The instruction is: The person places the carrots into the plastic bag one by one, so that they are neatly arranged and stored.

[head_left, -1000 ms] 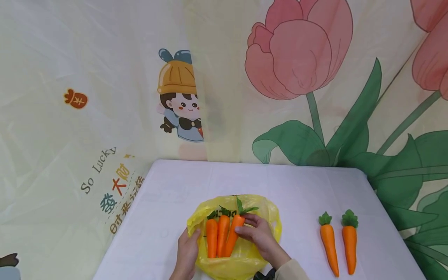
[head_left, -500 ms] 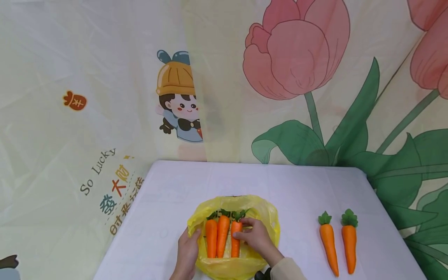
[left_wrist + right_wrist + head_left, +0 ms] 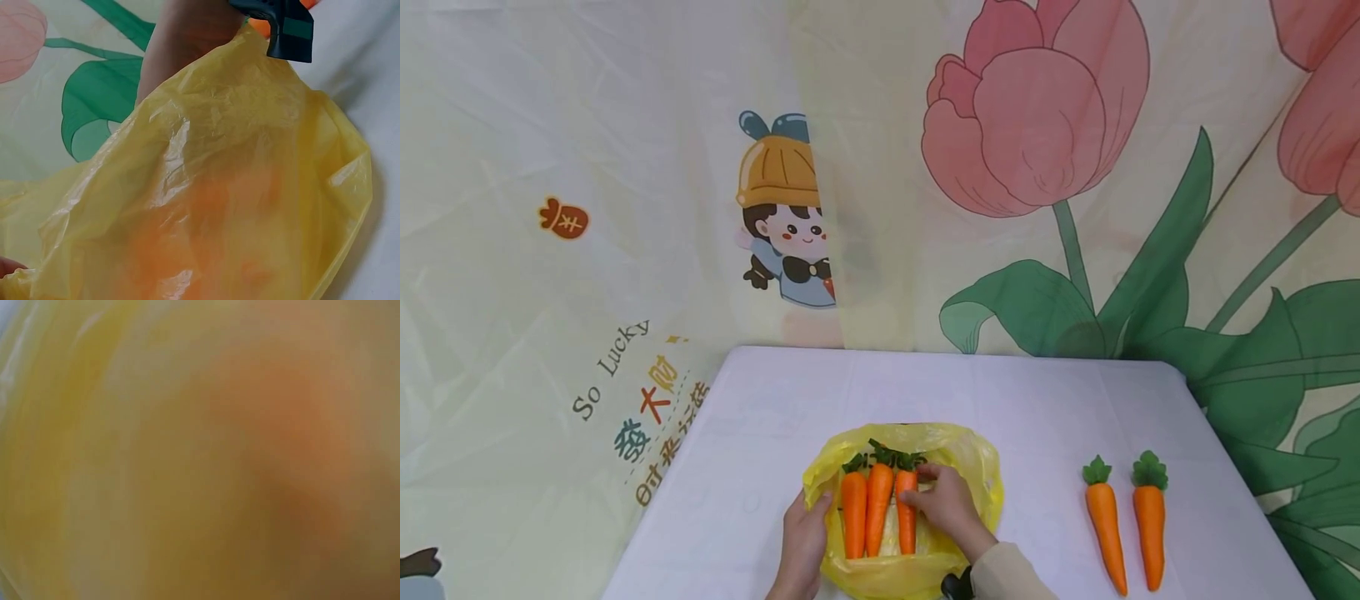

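An open yellow plastic bag (image 3: 910, 575) lies near the front of the table, with three carrots inside, leaves toward the back. My left hand (image 3: 803, 533) grips the bag's left rim. My right hand (image 3: 953, 504) reaches into the bag and pinches the rightmost carrot (image 3: 907, 533) near its leafy top. Left of it lie the middle carrot (image 3: 877, 510) and the left carrot (image 3: 853, 515), side by side. In the left wrist view the translucent bag (image 3: 187, 137) covers most of the scene, orange showing through. Blurred yellow plastic (image 3: 94, 456) fills the right wrist view, hiding the right fingers.
Two more carrots, one (image 3: 1105, 529) and another (image 3: 1148, 533), lie apart on the white table (image 3: 1037, 408) to the right. A printed curtain (image 3: 880, 167) hangs behind the table. A dark wrist device (image 3: 957, 585) sits at my right wrist.
The rightmost carrot has gone from leaning to nearly upright in view, a little apart from the middle one. My right hand has shifted slightly with it; the left hand keeps its hold.
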{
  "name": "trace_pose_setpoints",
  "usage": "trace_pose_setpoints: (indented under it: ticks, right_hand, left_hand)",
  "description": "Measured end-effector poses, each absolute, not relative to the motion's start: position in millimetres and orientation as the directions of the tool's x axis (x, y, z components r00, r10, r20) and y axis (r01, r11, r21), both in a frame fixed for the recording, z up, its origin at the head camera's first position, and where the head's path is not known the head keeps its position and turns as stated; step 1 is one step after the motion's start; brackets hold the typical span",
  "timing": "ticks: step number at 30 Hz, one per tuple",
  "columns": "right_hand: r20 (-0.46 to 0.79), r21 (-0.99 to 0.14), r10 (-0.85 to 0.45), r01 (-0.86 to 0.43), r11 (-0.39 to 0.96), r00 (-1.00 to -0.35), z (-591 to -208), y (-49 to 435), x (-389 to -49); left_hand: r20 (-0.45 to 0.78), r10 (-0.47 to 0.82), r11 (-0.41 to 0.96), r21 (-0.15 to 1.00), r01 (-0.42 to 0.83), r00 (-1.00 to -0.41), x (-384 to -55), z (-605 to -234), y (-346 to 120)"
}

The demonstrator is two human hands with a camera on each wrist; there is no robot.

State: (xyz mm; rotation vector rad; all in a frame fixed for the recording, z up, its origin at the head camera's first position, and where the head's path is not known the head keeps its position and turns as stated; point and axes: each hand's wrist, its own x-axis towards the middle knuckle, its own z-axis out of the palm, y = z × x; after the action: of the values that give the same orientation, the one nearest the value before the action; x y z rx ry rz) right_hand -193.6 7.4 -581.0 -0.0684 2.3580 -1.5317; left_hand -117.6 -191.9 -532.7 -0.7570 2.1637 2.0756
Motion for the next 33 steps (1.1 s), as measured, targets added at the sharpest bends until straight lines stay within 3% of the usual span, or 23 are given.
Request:
trace_pose_setpoints:
  ticks: [11,18,27,29,33]
  right_hand:
    - [-0.227,-0.910,-0.192,0.138,0.392,-0.955,-580.9,7.9,-191.3]
    - [-0.182,-0.898,-0.234,0.065,0.435,-0.955,-568.3,13.6,-184.4]
    - [0.023,-0.876,-0.343,-0.185,0.446,-0.939,-530.1,24.4,-164.8]
    - [0.105,-0.822,-0.352,-0.280,0.495,-0.930,-520.6,26.9,-159.7]
    - [0.324,-0.608,-0.364,-0.487,0.627,-0.873,-504.0,34.1,-151.7]
  left_hand:
    - [-0.367,-0.317,-0.012,0.924,-0.383,-0.875,-118.4,-531.4,-192.7]
    - [-0.385,-0.329,-0.026,0.916,-0.399,-0.862,-119.5,-532.4,-193.8]
    - [-0.365,-0.309,-0.024,0.926,-0.377,-0.878,-118.2,-534.0,-192.7]
    - [-0.361,-0.306,-0.025,0.928,-0.372,-0.881,-117.9,-534.8,-192.0]
    - [-0.364,-0.308,-0.017,0.926,-0.378,-0.879,-118.1,-535.0,-192.0]
